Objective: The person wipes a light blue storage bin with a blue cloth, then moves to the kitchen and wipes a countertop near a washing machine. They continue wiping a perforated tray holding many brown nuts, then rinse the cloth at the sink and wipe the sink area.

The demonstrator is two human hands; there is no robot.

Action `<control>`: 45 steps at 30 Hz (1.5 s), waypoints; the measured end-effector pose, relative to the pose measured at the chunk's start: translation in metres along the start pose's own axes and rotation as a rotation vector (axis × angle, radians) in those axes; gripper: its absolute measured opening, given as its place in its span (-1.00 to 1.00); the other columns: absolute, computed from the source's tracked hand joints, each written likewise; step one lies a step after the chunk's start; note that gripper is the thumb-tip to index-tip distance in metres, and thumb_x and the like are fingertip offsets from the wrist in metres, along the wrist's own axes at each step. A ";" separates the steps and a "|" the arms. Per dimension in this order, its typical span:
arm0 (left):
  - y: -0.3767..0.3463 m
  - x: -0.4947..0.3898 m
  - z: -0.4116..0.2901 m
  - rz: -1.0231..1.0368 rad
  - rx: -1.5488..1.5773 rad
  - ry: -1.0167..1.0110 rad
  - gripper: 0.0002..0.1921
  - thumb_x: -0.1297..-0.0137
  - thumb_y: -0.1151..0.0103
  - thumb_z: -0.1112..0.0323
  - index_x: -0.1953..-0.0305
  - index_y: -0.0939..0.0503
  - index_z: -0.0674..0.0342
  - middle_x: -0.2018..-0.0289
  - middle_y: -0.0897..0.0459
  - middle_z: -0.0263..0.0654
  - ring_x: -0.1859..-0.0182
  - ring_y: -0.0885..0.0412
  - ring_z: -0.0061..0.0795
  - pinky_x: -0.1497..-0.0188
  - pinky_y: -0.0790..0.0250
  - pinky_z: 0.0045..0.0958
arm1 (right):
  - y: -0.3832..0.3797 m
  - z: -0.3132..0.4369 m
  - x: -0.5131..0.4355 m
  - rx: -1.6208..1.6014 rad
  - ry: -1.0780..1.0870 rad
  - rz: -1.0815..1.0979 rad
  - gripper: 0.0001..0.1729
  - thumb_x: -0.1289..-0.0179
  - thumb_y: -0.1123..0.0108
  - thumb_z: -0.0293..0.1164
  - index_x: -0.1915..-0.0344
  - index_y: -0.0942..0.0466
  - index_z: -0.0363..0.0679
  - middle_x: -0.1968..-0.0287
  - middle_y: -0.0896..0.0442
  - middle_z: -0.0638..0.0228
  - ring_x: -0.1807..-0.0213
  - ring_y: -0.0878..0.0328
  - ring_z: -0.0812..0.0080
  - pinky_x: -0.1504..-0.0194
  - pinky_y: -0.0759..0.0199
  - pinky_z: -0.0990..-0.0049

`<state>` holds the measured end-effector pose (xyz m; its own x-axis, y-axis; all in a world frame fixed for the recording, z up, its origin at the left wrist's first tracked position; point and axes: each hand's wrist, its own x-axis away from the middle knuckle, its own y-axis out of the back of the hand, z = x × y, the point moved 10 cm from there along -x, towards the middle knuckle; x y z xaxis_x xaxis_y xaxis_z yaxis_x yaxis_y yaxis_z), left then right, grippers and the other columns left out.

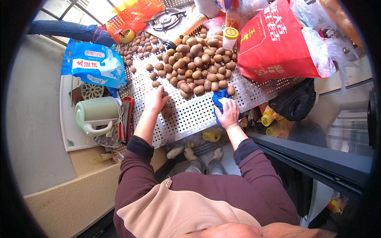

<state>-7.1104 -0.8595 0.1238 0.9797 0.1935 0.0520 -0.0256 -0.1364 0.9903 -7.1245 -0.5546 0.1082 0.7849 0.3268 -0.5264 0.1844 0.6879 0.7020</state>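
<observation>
A large heap of brown kiwifruit (196, 65) lies on a white perforated metal sheet (190, 116). At the heap's near left edge is my left hand (152, 99), with a kiwifruit (165, 94) showing between its thumb and fingers. Just below that thumb is another brown, rounded shape (166, 112), partly in shadow. My right hand (228, 112) grips a crumpled blue cloth (219, 95) near the front edge of the sheet, and its fingertips are partly hidden in the folds. One kiwifruit (231, 90) sits right beside the cloth.
Walnuts (141, 44) lie behind left, near a portable gas stove (166, 20). A red bag (273, 44) and a yellow-lidded jar (230, 38) stand right of the heap. To the left are a blue bag (93, 64), a green jug (96, 113) and red-handled pliers (121, 128).
</observation>
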 end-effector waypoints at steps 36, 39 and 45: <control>0.008 -0.004 0.023 -0.095 0.332 0.324 -0.65 -0.02 -0.33 0.12 0.21 -0.55 0.16 0.41 -0.65 -0.20 0.26 -0.63 -0.22 0.14 -0.46 -0.24 | 0.002 -0.001 0.001 0.001 0.003 -0.024 -0.62 -0.02 -0.36 -0.26 0.15 -0.50 -0.08 0.13 -0.53 0.31 0.05 -0.45 0.16 0.00 -0.35 0.23; -0.001 0.001 -0.002 -0.171 0.241 0.164 -0.66 0.01 -0.32 0.04 0.27 -0.59 0.10 0.50 -0.64 -0.26 0.31 -0.60 -0.26 0.14 -0.42 -0.24 | 0.001 0.000 0.001 0.009 0.004 -0.018 -0.62 -0.01 -0.37 -0.26 0.15 -0.50 -0.09 0.13 -0.53 0.30 0.05 -0.45 0.16 0.00 -0.35 0.23; 0.003 0.004 -0.038 -0.215 0.079 0.079 -0.60 -0.08 -0.33 0.10 0.06 -0.56 0.07 0.12 -0.57 -0.14 0.02 -0.50 -0.12 -0.05 -0.36 -0.17 | 0.002 0.000 0.001 0.014 -0.001 -0.019 -0.61 -0.01 -0.36 -0.26 0.14 -0.50 -0.08 0.13 -0.54 0.31 0.05 -0.46 0.17 -0.01 -0.35 0.23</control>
<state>-7.1137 -0.8219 0.1323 0.9424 0.3009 -0.1459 0.2003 -0.1586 0.9668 -7.1238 -0.5530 0.1089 0.7817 0.3132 -0.5393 0.2073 0.6851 0.6984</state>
